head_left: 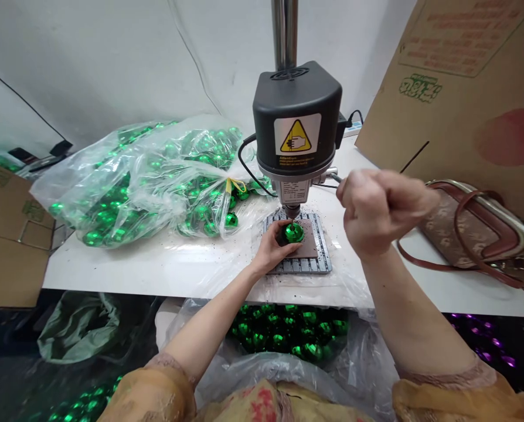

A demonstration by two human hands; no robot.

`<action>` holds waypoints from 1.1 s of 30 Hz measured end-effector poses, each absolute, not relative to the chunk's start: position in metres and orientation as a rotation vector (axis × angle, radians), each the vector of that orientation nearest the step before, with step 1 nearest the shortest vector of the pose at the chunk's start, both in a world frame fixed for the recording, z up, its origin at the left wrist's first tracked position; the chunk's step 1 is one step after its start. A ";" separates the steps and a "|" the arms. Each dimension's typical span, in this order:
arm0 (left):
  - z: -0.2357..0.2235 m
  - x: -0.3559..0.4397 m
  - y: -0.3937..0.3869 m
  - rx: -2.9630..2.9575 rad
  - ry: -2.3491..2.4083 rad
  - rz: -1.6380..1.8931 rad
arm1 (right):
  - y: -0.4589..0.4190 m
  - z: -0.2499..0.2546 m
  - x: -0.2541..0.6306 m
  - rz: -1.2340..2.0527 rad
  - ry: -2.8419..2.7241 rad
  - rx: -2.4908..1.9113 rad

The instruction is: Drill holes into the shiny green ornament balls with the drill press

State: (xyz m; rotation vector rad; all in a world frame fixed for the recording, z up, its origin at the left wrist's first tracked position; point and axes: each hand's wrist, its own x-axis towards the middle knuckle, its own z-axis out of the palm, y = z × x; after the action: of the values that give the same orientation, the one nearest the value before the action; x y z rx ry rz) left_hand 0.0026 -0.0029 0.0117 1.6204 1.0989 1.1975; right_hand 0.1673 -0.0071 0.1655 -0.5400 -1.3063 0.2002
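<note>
A shiny green faceted ball (293,232) sits on a brown square board (310,251) on the slotted base plate (325,258) of a small drill press (296,117). Thumb and fingers of my left hand (272,247) grip the ball from its left side. Directly above, the drill chuck (292,211) meets the top of the ball; whether the bit is inside it I cannot tell. My right hand (378,208), slightly blurred, is closed in a fist around the end of the press's feed lever (334,177), mostly hidden by the fingers.
Left of the press lies a clear plastic bag (143,176) of green balls, tied with yellow. An open bag of green balls (288,331) is below the table edge. A brown handbag (464,223) and cardboard box (473,88) stand right. Dark crumbs dot the white table (156,269).
</note>
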 end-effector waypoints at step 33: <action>0.058 -0.091 0.021 2.177 1.814 0.931 | 0.008 0.202 0.163 0.388 -1.124 -0.398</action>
State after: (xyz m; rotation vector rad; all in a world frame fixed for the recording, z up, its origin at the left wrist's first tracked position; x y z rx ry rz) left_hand -0.0912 0.0209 0.0575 2.1774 1.8136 0.9313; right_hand 0.1626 0.0079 0.2024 -0.3984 -1.1239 0.3882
